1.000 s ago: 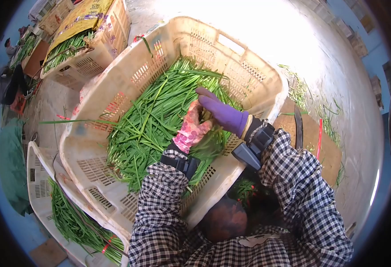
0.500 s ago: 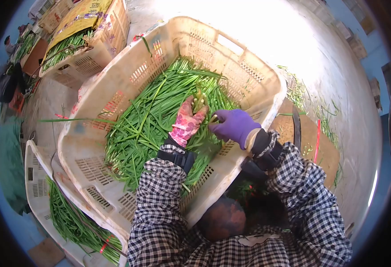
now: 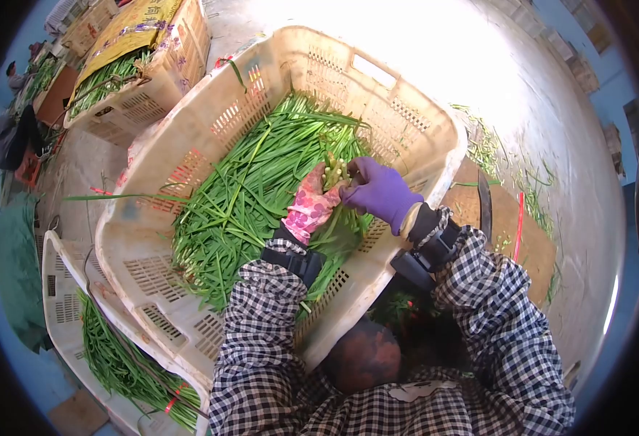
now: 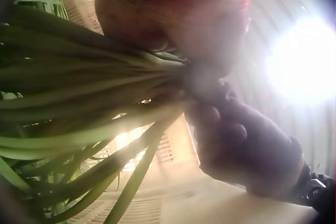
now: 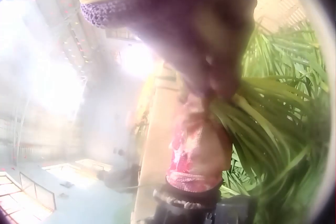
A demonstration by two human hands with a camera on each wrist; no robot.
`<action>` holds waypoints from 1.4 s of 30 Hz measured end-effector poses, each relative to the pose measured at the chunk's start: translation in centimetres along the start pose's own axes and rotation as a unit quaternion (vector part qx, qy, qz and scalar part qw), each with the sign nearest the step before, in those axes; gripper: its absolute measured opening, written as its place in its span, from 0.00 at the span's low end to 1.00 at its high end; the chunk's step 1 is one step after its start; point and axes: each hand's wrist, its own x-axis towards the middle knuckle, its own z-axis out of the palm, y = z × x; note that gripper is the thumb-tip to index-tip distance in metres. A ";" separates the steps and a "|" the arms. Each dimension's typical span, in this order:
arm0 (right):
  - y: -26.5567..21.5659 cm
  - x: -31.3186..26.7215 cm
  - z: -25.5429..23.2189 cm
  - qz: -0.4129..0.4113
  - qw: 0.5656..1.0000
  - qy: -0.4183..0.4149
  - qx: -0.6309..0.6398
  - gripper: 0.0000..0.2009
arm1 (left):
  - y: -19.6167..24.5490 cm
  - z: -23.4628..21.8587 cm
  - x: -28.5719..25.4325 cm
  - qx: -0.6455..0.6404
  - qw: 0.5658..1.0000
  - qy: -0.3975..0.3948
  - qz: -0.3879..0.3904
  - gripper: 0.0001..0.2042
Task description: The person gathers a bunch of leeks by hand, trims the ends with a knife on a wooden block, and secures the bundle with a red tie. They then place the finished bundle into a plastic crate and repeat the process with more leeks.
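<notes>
A large beige plastic crate [image 3: 425, 120] holds a heap of long green garlic chives [image 3: 239, 174]. Over the heap, my left hand [image 3: 309, 211], in a pink floral glove, grips a small bunch of chives [image 3: 336, 171] with its pale stalk ends upward. Curled fingers of my purple-gloved right hand [image 3: 385, 192] pinch at the same bunch, right beside the left fingers. In the left wrist view the leaves of the bunch [image 4: 79, 90] fan out leftward from both hands. The right hand hides part of the stalks in the right wrist view.
On the right lies a brown board [image 3: 537, 254] with a dark blade [image 3: 486, 207] and a red strip [image 3: 519, 225] on it. Another crate [image 3: 65, 287] with red-tied chives [image 3: 134, 370] stands at the left. Farther back is a crate [image 3: 141, 109] under a yellow cover [image 3: 134, 29].
My right hand first moved down and right from the bunch's top, pinching a stalk, then came back up to the bunch. The left hand keeps its grip and has barely moved.
</notes>
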 end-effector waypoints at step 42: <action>-2.4 -1.6 -1.2 -0.025 0.971 -0.063 0.230 0.18 | 5.1 -1.4 -0.4 -0.137 0.988 -0.064 0.041 0.39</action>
